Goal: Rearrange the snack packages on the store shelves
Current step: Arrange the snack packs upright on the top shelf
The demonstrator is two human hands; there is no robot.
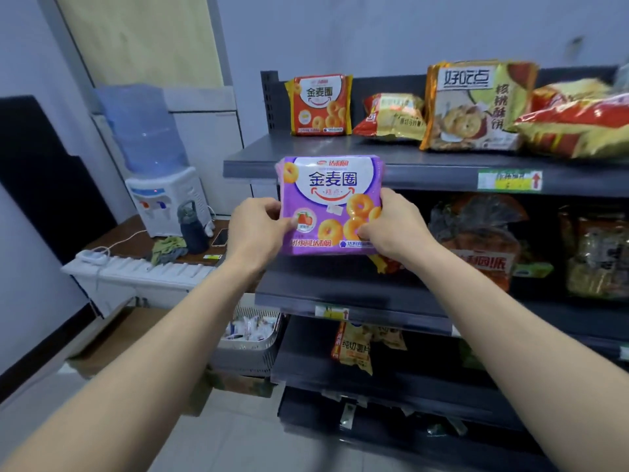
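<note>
— Where is the pack?
— A person's left hand (258,229) and right hand (394,226) each grip one side of the purple snack package (332,206), held upright before the top shelf (340,168).
— The next move?
— Seemingly mid-carry; it likely needs lifting over the edge, perhaps beside the orange package (321,105).

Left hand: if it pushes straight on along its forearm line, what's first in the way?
The left hand grips the purple package. Past that, probably the top shelf's front lip, which the package overlaps in view; depth is unclear, so it might pass beneath instead.
</note>
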